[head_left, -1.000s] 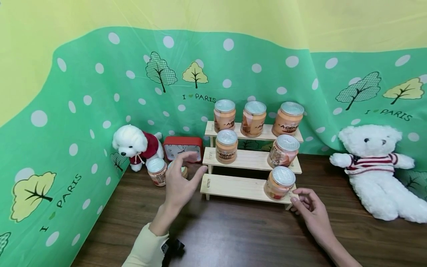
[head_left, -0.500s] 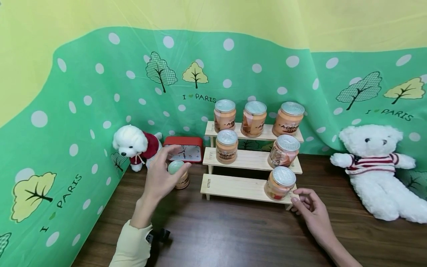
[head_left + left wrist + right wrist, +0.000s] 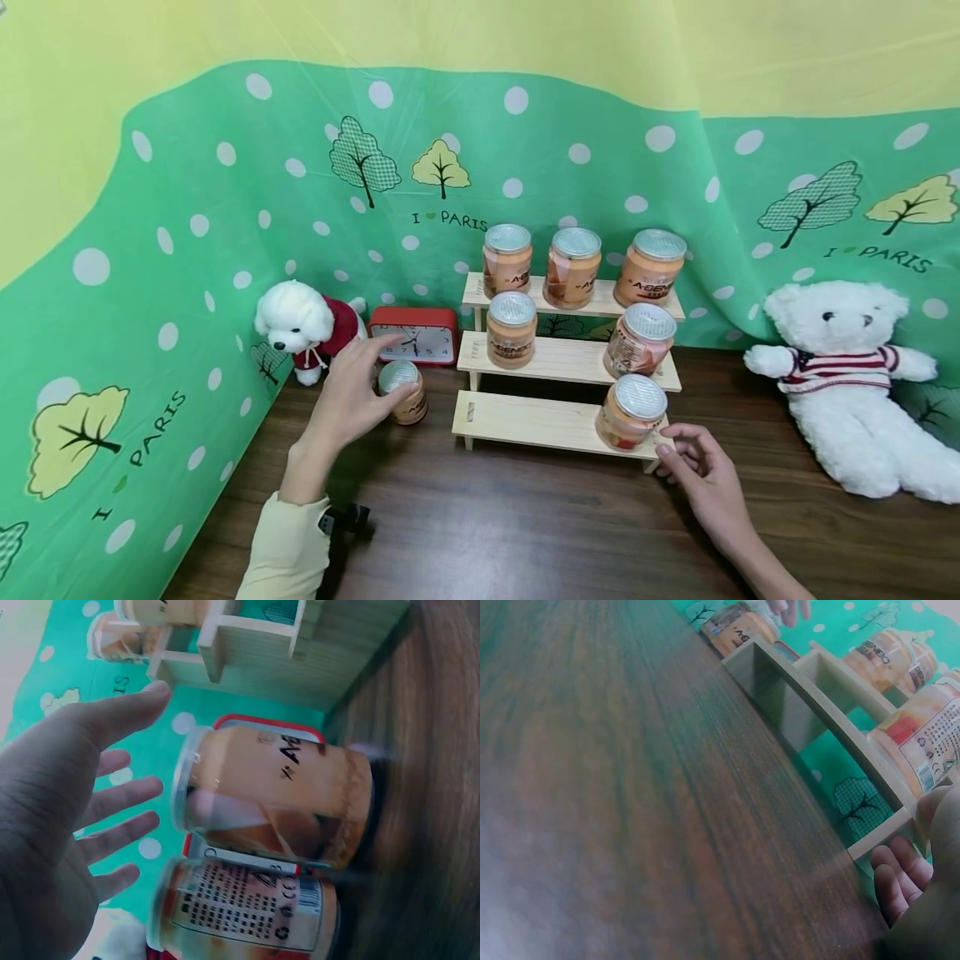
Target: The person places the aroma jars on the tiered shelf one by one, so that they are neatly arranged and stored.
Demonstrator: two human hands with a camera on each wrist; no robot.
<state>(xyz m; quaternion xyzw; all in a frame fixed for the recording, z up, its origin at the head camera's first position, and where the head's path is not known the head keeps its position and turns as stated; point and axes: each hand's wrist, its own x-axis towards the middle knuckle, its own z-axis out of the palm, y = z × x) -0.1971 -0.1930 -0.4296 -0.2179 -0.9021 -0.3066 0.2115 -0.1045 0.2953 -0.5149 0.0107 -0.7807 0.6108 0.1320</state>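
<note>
My left hand (image 3: 348, 400) reaches toward a jar (image 3: 410, 407) with a silvery lid and orange contents, standing on the table left of the wooden stepped rack (image 3: 525, 423). Thumb and fingers are spread; the left wrist view shows a gap between them and that jar (image 3: 277, 799). Beside it there stands a second jar (image 3: 247, 911) with a printed label, which the hand hides in the head view. At the rack's lowest step, my right hand (image 3: 708, 483) grips the right end, thumb above and fingers curled below. A jar (image 3: 632, 412) sits on that step, close to this hand.
Two jars stand on the middle step, one at each end, and three more jars (image 3: 573, 271) line the top step. Behind the left hand are a red alarm clock (image 3: 415, 312) and a white toy dog (image 3: 296, 312). A white teddy bear (image 3: 836, 408) leans at the right.
My left hand has moved left and slightly down, uncovering the jar near the clock and covering the other table jar. The right hand stays on the rack's end.
</note>
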